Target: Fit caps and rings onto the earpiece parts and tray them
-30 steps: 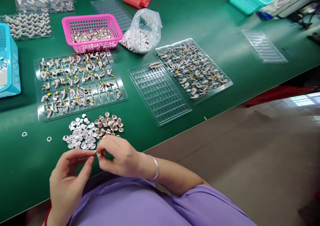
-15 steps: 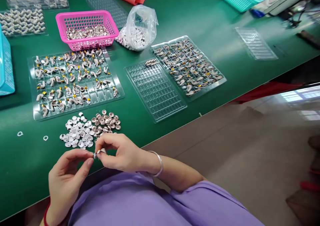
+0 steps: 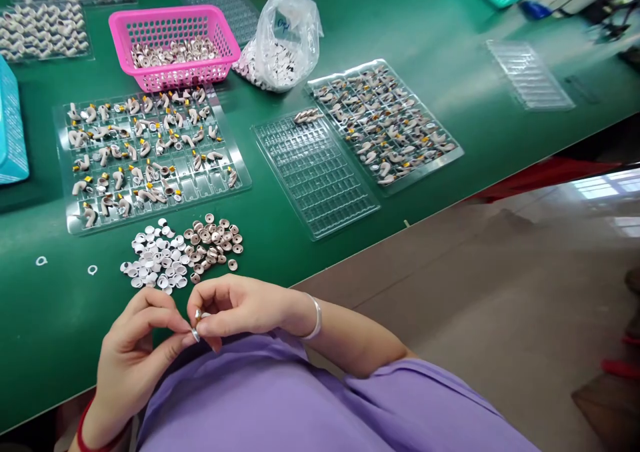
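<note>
My left hand (image 3: 145, 345) pinches a small round silvery cap (image 3: 195, 335) between thumb and fingertips. My right hand (image 3: 237, 309) is closed on a small earbud part (image 3: 200, 315) with a pale body, mostly covered by the fingers. The two pieces meet or nearly meet at the fingertips, close to the table's front edge; whether they touch I cannot tell. Just beyond the hands lie a heap of white round caps (image 3: 159, 255) and a heap of beige round caps (image 3: 213, 242).
A clear tray (image 3: 75, 222) holds curved earbud parts with orange tabs; a fuller tray (image 3: 440, 162) lies right. Between them is a clear tray (image 3: 320, 192) with a few pieces. Behind stand a pink basket (image 3: 175, 15) and a plastic bag (image 3: 295, 32) of small parts.
Both hands have drawn slightly down towards the body, still pinching their pieces. The left fingers have bent more, and the cap now sits lower. The view has shifted a little.
</note>
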`<action>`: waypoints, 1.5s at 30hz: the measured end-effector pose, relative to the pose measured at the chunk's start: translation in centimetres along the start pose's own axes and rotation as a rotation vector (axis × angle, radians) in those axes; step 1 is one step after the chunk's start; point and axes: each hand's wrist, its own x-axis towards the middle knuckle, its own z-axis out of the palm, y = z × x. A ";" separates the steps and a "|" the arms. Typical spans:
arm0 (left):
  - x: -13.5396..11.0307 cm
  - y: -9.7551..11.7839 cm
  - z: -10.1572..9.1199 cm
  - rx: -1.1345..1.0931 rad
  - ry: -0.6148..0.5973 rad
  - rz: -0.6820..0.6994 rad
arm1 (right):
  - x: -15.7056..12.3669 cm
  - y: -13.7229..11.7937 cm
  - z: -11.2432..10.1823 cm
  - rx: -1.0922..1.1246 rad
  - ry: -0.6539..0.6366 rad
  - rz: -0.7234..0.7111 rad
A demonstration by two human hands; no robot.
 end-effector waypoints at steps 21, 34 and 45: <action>0.3 0.7 -0.1 0.045 -0.047 0.042 | -0.2 0.1 0.0 0.063 -0.096 -0.057; -2.0 -0.2 1.1 0.134 0.138 0.136 | 0.0 1.6 1.2 0.036 0.054 -0.211; -0.9 -0.7 -0.2 0.395 -0.103 0.090 | -1.1 0.3 0.0 -0.142 0.449 -0.448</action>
